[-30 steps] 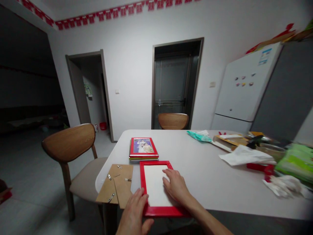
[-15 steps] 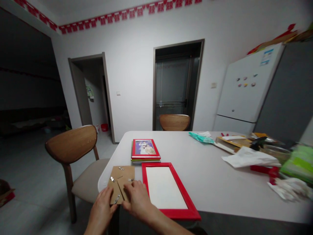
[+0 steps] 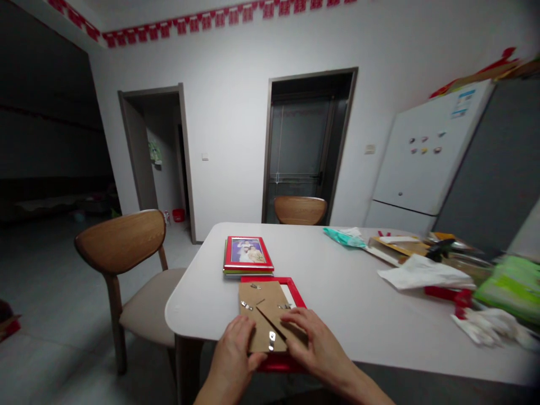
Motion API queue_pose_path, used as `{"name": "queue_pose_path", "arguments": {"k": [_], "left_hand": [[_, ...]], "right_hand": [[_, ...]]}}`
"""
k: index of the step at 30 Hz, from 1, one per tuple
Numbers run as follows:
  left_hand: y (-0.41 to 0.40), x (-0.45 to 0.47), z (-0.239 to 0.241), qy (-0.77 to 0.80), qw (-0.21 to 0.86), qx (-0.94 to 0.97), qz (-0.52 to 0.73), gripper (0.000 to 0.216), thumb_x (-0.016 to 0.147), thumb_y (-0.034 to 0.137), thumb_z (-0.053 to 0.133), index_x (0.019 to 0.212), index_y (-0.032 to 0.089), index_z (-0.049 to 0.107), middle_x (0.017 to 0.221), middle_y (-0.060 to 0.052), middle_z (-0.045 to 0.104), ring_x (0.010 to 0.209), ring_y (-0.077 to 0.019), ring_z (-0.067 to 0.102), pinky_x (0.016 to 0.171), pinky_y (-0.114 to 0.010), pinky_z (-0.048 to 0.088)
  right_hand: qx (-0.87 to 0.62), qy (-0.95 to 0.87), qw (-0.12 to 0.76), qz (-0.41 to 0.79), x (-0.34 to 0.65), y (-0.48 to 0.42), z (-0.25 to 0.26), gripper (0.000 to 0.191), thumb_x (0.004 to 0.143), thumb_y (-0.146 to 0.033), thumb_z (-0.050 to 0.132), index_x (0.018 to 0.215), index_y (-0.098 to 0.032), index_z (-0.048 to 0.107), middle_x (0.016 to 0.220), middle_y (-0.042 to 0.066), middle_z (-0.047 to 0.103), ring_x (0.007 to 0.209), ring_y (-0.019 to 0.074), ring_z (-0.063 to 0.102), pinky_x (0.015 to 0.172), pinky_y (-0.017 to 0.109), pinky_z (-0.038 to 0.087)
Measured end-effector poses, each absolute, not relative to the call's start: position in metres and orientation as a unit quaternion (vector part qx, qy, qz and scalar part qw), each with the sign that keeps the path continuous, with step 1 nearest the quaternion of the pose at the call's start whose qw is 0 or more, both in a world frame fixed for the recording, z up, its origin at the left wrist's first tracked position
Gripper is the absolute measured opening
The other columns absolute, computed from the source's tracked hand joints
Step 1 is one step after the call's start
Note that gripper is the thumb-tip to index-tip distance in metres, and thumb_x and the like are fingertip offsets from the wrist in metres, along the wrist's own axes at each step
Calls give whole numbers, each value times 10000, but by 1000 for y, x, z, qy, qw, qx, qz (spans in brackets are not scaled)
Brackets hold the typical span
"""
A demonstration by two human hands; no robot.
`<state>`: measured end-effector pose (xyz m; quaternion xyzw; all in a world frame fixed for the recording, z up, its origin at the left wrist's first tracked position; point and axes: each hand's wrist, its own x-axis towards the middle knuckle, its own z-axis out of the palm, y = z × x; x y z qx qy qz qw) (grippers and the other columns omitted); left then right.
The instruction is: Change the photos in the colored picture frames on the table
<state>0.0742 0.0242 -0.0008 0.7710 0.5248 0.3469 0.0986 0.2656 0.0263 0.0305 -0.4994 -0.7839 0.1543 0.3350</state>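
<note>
A brown picture-frame backboard (image 3: pixel 265 315) with metal clips and a cut-out stand flap lies over a red picture frame (image 3: pixel 296 290). My left hand (image 3: pixel 234 349) grips the board's near left edge, thumb in front and fingers on top. On its right side my right hand (image 3: pixel 314 343) holds the same board near the flap. The board covers most of the frame; a strip of white shows at the frame's right, and red rim shows at the top, right and near side. Whether the board touches the frame is unclear.
Behind the board, a stack of framed photos (image 3: pixel 248 256) sits on the white table (image 3: pixel 337 315). Toward the right lie a teal packet (image 3: pixel 343 237), white paper (image 3: pixel 426 274), gloves (image 3: pixel 491 326) and a green bag (image 3: pixel 512 284). A wooden chair (image 3: pixel 122 242) stands at the left.
Both hands have carried the backboard rightward from the table's left corner to over the red frame, whose white middle is now mostly covered. The view has shifted slightly.
</note>
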Motion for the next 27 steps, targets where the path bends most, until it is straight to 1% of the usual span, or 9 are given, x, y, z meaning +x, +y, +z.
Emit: {"name": "queue_pose_path", "arguments": {"k": [4, 7, 11, 13, 16, 19, 22, 24, 27], "left_hand": [[29, 91, 5, 520, 148, 776, 324, 441, 566, 153, 625, 1001, 165, 555, 1128, -109, 551, 1062, -237, 479, 922, -403, 372], [32, 94, 10, 532, 165, 776, 296, 409, 578, 167, 615, 983, 154, 565, 1146, -113, 535, 1077, -236, 464, 933, -379, 355], [31, 92, 11, 532, 169, 779, 285, 309, 630, 180, 570, 937, 197, 581, 1041, -62, 601, 1045, -210, 489, 909, -350, 372], [29, 89, 10, 526, 158, 785, 286, 278, 660, 192, 550, 935, 185, 584, 1039, -75, 603, 1051, -213, 485, 922, -358, 359], [25, 84, 6, 512, 147, 798, 281, 306, 681, 249, 554, 971, 153, 574, 1125, -114, 552, 1102, -233, 443, 952, -390, 327], [22, 79, 3, 499, 152, 811, 266, 398, 642, 306, 604, 1004, 147, 559, 1189, -132, 497, 1146, -256, 393, 957, -419, 319], [21, 75, 1, 497, 156, 814, 256, 463, 584, 279, 654, 1013, 141, 549, 1209, -146, 474, 1164, -265, 366, 962, -426, 313], [21, 74, 1, 497, 161, 813, 255, 442, 567, 254, 662, 985, 158, 555, 1212, -135, 473, 1171, -261, 358, 963, -426, 310], [21, 73, 1, 504, 168, 807, 258, 348, 556, 228, 665, 888, 189, 571, 1211, -104, 482, 1174, -249, 356, 962, -411, 313]], "right_hand": [[-531, -771, 327, 134, 282, 28, 22, 309, 633, -194, 464, 917, -198, 584, 987, 70, 552, 946, 200, 478, 857, 331, 356], [-538, -773, 316, 112, 284, 33, 13, 292, 638, -202, 466, 899, -198, 596, 972, 71, 559, 921, 200, 484, 835, 328, 361], [-546, -777, 305, 65, 279, 37, 1, 298, 637, -212, 484, 912, -208, 600, 994, 71, 556, 921, 208, 478, 809, 342, 359], [-545, -781, 303, 43, 277, 37, -2, 298, 648, -221, 485, 925, -216, 594, 1016, 68, 546, 935, 208, 470, 811, 348, 351], [-541, -789, 291, 28, 273, 36, -3, 271, 677, -234, 471, 922, -234, 586, 1024, 56, 537, 933, 199, 463, 807, 342, 346], [-541, -795, 274, 17, 271, 34, 0, 249, 697, -236, 460, 909, -245, 589, 1020, 52, 533, 935, 200, 454, 799, 342, 344], [-525, -809, 264, 11, 268, 32, 5, 250, 704, -237, 466, 922, -250, 589, 1029, 54, 525, 956, 208, 438, 808, 358, 333], [-499, -826, 263, 12, 264, 29, 9, 268, 725, -227, 448, 956, -259, 580, 1053, 54, 513, 989, 208, 419, 831, 367, 317], [-450, -857, 251, 23, 258, 23, 15, 263, 753, -234, 428, 961, -281, 582, 1068, 39, 503, 1015, 202, 395, 854, 367, 297]]}}
